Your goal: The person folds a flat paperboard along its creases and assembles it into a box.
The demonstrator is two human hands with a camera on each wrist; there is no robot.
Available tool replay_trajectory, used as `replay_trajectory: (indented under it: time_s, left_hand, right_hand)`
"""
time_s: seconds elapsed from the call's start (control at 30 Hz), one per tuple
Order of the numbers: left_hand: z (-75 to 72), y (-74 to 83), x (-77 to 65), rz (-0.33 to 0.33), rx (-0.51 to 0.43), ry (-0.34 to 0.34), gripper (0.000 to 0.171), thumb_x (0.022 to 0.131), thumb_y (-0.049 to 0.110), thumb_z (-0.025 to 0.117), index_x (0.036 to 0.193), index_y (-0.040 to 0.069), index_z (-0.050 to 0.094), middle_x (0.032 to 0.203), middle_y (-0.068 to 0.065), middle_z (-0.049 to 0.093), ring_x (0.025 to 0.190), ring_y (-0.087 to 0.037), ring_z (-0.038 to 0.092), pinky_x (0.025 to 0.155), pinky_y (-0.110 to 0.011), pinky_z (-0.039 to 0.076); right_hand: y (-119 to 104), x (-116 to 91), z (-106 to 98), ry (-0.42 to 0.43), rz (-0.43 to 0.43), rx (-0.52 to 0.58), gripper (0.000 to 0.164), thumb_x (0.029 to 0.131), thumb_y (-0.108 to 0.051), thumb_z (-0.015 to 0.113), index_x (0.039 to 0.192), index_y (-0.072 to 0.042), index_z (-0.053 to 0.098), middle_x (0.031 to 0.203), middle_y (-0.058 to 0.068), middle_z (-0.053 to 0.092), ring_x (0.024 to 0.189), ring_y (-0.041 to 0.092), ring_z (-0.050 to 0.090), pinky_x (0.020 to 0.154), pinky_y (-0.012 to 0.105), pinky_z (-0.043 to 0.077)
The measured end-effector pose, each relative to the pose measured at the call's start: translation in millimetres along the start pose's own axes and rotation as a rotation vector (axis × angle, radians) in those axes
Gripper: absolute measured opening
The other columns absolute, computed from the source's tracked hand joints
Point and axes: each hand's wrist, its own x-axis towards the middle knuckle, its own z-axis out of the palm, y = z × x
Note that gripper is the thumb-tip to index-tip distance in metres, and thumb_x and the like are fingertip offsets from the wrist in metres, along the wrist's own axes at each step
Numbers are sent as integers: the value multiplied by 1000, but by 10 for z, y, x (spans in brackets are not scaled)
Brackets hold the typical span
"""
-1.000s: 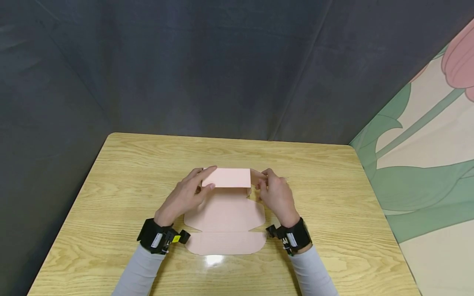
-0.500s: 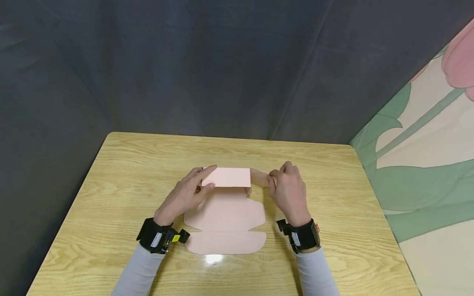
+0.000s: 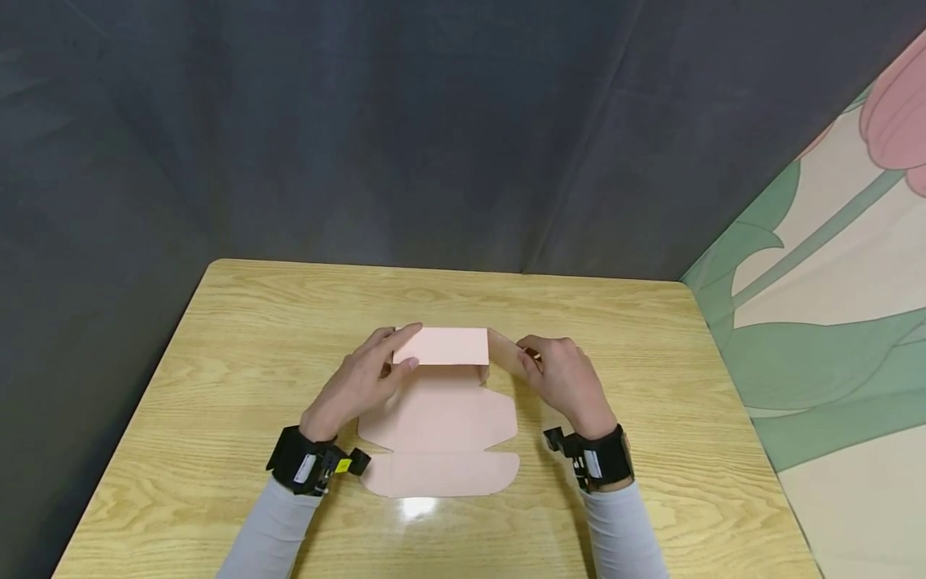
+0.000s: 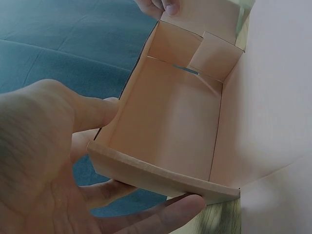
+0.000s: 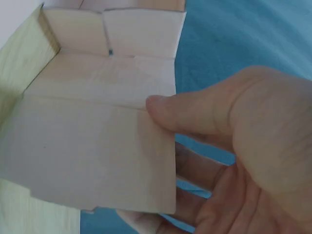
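A pale pink, partly folded cardboard box [image 3: 441,346] stands mid-table in the head view, its lid panel [image 3: 452,422] spread toward the person. My left hand [image 3: 362,378] grips the box's left end, thumb and fingers around the corner; that end wall [image 4: 156,173] is folded up in the left wrist view. At the right end, my right hand [image 3: 567,374] pinches the side flap [image 3: 506,351], which sticks outward. The right wrist view shows the thumb on the edge of this flap [image 5: 92,151] and fingers behind it. Two small tabs [image 5: 141,34] stand folded inward there.
The box rests on a wood-grain table [image 3: 289,314]. A dark curtain [image 3: 434,137] hangs behind the far edge, and a flower-printed cloth [image 3: 832,322] is at the right. Black wrist cameras [image 3: 311,462] sit on both wrists.
My right hand has moved right from the box's end, risen, then lowered with its wrist turned, and the side flap now angles further outward. The left hand has kept its place.
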Motion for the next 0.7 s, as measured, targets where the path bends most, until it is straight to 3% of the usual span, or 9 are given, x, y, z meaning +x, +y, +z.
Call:
replay_trajectory:
  time_s: [0.2,0.5,0.7]
  left_hand:
    - [2,1,8,-3,7,1,61,111,39,60,167,27,39,155,-16,49,101,-24,65,84,-40,56]
    - [14,-5,13,1,13,12,61,110,36,62,166,25,41,153,-17,51,94,-21,60,75,-33,53]
    - [19,5,15,6,24,21,61,110,39,61,166,26,41,152,-16,52,101,-22,66,84,-38,57]
  right_hand:
    - [-49,-8,-6,-46,-12,58,17,102,-11,71,116,-4,79,100,13,80,61,9,58,56,27,49]
    - [-117,-17,6,-84,8,140,23,102,-11,69,122,-3,77,102,16,80,77,20,76,62,32,60]
    - [-138,-10,29,-112,7,196,25,101,-8,68,124,0,75,106,19,80,80,23,78,66,32,65]
